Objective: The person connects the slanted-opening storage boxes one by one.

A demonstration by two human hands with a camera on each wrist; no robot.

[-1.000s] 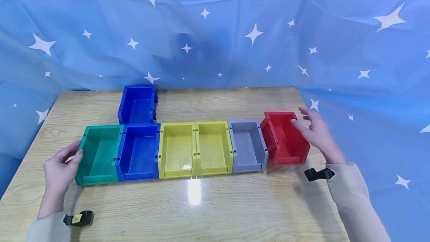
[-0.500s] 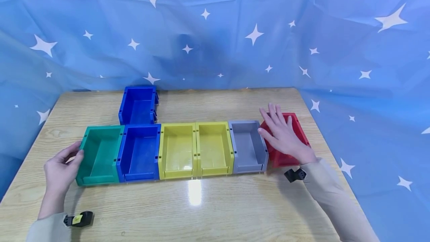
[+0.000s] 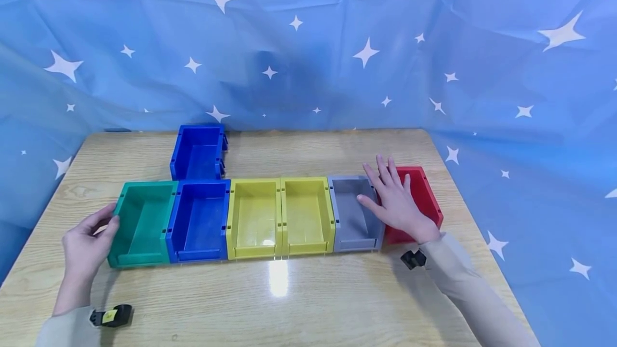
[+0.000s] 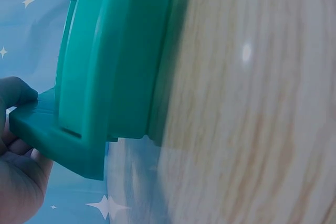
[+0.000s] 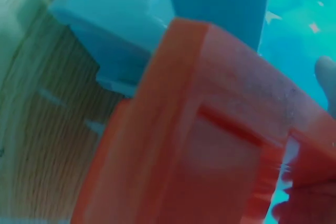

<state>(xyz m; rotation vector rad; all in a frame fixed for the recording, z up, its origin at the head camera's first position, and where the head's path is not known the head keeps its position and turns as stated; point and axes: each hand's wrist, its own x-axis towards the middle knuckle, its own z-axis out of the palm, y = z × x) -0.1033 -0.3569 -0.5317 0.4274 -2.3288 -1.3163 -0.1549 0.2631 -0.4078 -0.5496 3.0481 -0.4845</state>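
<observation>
My left hand point(image 3: 89, 245) pinches the left wall of a green storage bin point(image 3: 149, 218), with thumb and fingers on opposite sides of the wall in the left wrist view. My right hand point(image 3: 395, 202) spreads its fingers over the grey bin point(image 3: 354, 232) and the red bin point(image 3: 424, 197) at the row's right end. Whether its palm touches either rim is hidden. The red bin point(image 5: 173, 129) looms large in the right wrist view, beside the bluish-looking grey bin point(image 5: 115, 19). Between green and grey stand a blue bin point(image 3: 202, 224) and two yellow bins point(image 3: 255, 218).
Behind the row, a second blue bin point(image 3: 197, 151) stands against the back of the blue one. All stand on a wooden table point(image 3: 231, 304). A blue curtain with white stars point(image 3: 308, 42) hangs behind the table and along its sides.
My right hand has moved left from the red bin's right side, fingers spreading, to lie over the grey and red bins. The red bin sits slightly further left. My left hand has stayed put.
</observation>
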